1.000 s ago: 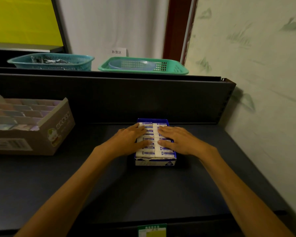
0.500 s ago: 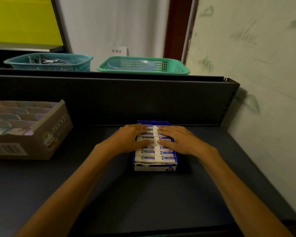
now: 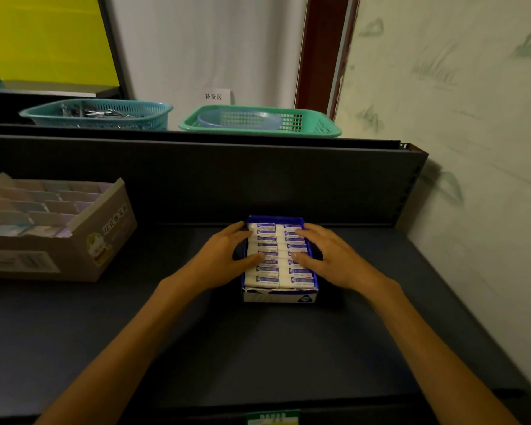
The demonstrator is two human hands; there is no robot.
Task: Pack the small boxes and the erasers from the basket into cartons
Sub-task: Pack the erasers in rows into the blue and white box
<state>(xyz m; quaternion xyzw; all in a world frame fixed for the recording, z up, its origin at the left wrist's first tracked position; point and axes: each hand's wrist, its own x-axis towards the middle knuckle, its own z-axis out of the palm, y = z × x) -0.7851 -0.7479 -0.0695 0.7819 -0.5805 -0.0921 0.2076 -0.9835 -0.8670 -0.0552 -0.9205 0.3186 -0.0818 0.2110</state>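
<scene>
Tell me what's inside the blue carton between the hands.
The blue carton holds erasers in two packed columns. Fingers of the left hand and right hand cover some; anything beneath the top layer is hidden.

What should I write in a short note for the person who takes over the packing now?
Left hand: flat on the left side of the erasers, fingers straight, holding nothing.
Right hand: the same on the right side.
The erasers lie in two neat rows in the blue carton at the middle of the dark shelf; it looks full.
The brown carton on the left holds rows of small boxes; whether it is full is not clear.
Two baskets stand behind: the teal basket holds some metal pieces, the green basket a bluish dish.
Left to do: check the baskets for remaining items.
</scene>
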